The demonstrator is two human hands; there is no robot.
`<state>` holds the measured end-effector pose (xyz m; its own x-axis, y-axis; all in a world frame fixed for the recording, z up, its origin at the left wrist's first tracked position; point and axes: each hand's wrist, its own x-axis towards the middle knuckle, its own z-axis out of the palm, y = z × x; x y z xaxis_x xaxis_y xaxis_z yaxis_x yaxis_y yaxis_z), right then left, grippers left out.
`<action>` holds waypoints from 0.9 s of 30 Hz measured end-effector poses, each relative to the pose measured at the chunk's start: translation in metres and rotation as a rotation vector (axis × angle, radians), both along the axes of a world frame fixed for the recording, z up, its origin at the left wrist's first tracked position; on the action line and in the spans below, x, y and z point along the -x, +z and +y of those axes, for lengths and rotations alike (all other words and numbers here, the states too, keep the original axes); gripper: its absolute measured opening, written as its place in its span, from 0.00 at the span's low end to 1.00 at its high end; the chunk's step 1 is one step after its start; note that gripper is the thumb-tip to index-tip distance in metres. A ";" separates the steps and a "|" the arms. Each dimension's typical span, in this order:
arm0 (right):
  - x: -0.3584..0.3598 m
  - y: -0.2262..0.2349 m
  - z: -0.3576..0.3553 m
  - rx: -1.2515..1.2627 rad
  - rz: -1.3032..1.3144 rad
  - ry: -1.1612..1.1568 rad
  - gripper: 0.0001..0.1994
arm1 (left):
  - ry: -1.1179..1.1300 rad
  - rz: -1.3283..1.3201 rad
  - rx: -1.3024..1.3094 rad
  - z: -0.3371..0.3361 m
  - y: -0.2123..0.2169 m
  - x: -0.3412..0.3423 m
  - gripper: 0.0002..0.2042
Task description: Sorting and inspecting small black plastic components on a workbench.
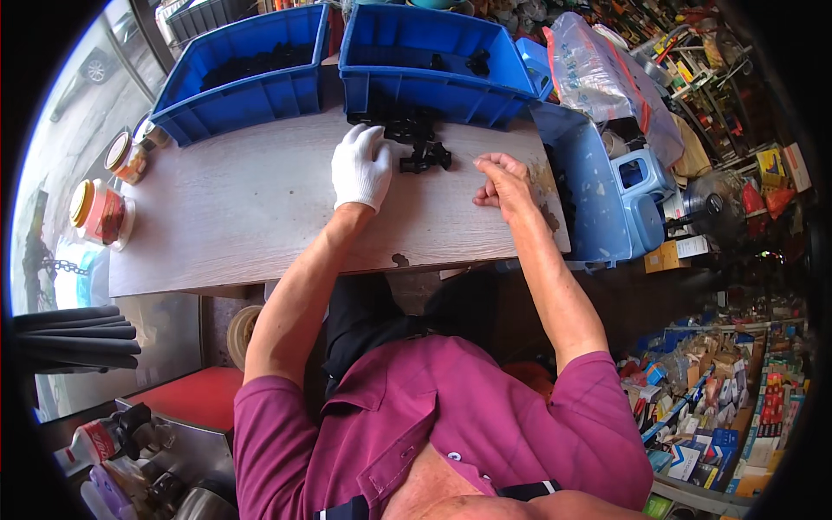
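My left hand (360, 169), in a white knitted glove, lies over the table with its fingers stretched out and the thumb a little apart. Its fingertips are beside a loose pile of small black parts (407, 130), and I cannot tell whether they touch. Closer to me sits a small cluster of black parts (425, 158), between my two hands; their exact kind does not show. My bare right hand (507, 186) hovers to the right of that cluster, fingers loosely bent and apart, with nothing visible in them.
Two blue bins stand at the table's back: the left bin (234, 117) with many black pieces, the right bin (416, 94) with a few. A light-blue container (598, 212) adjoins the right edge. Lidded jars (102, 212) line the left end of the pale table (234, 208). Crowded shelves fill the right.
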<state>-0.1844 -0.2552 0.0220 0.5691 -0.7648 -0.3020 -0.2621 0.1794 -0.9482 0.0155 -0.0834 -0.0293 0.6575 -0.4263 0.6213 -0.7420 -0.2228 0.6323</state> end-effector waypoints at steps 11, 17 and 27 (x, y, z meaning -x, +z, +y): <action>0.008 -0.012 0.017 -0.004 -0.097 -0.093 0.09 | -0.041 -0.296 -0.210 0.003 0.000 -0.036 0.12; 0.008 -0.015 0.016 0.000 -0.107 -0.106 0.10 | -0.237 -0.128 -0.180 0.029 0.005 -0.019 0.14; -0.001 -0.014 0.015 0.000 -0.046 -0.093 0.13 | 0.346 -0.523 -0.214 0.079 0.086 -0.118 0.29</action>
<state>-0.1831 -0.2400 0.0081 0.5093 -0.8146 -0.2774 -0.2005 0.2011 -0.9588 0.1335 -0.0047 0.0571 0.4130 -0.3947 0.8208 -0.8023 -0.5841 0.1228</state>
